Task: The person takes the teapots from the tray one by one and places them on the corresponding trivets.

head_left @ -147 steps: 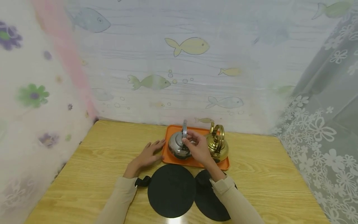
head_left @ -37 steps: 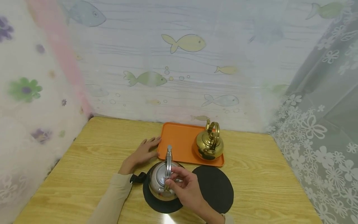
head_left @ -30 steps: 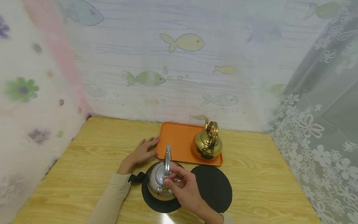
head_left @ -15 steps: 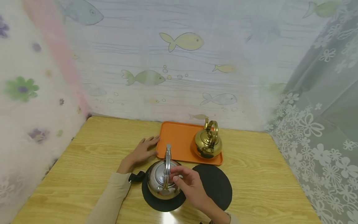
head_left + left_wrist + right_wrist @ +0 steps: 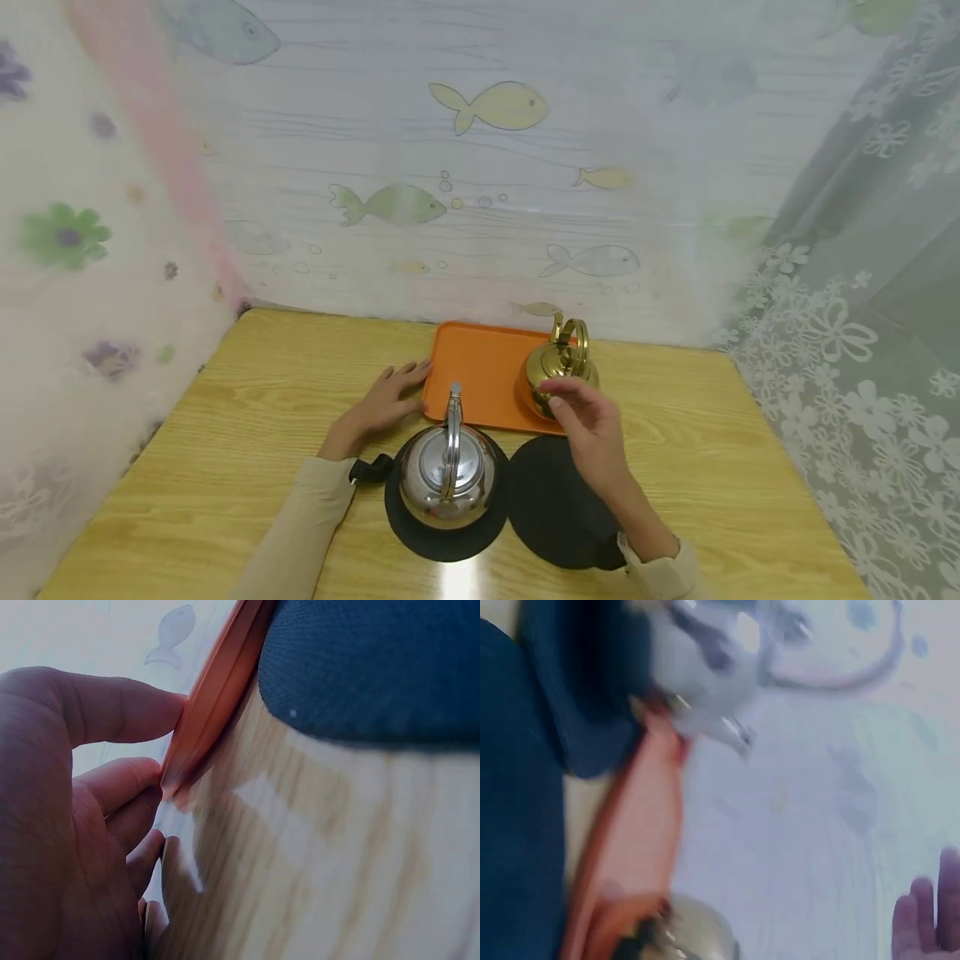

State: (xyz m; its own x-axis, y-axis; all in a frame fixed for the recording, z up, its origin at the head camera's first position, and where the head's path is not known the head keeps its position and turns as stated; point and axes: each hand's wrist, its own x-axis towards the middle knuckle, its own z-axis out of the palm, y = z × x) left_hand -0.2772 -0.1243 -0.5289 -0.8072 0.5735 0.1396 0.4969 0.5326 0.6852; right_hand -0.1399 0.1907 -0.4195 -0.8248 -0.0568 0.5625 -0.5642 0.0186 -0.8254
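The left hand [image 5: 382, 404] lies flat on the wooden tabletop [image 5: 247, 433] at the left edge of the orange tray [image 5: 480, 375]; its fingers are straight and its grip is wide, holding nothing. The left wrist view confirms the fingertips [image 5: 131, 712] touching the tray rim [image 5: 214, 697], with a dark pad edge [image 5: 375, 667] just beside the tray. Near of that hand, a small black strap piece [image 5: 365, 469] lies on the tabletop, touching the left black round pad [image 5: 405, 533]. The silver kettle [image 5: 447, 479] stands upright on that pad, handle raised, free of either hand. To its right lies a second black round pad [image 5: 547, 508], the two pads meeting at their edges; the right forearm crosses over it. The orange tray sits far of both pads, against the fish-patterned curtain [image 5: 495, 167]. The gold kettle [image 5: 558, 371] stands upright on the tray's right part, handle raised. The right hand [image 5: 588, 421] hovers at the near side of the gold kettle, fingers loosely spread and slightly bent, its grip wide and holding nothing; whether a fingertip touches the gold kettle cannot be told. The right wrist view is blurred; it shows the silver kettle [image 5: 705, 667], the tray [image 5: 637, 840] and the right hand's fingertips [image 5: 922, 915] apart from any object. A white floral lace curtain [image 5: 862, 333] hangs at the far right.
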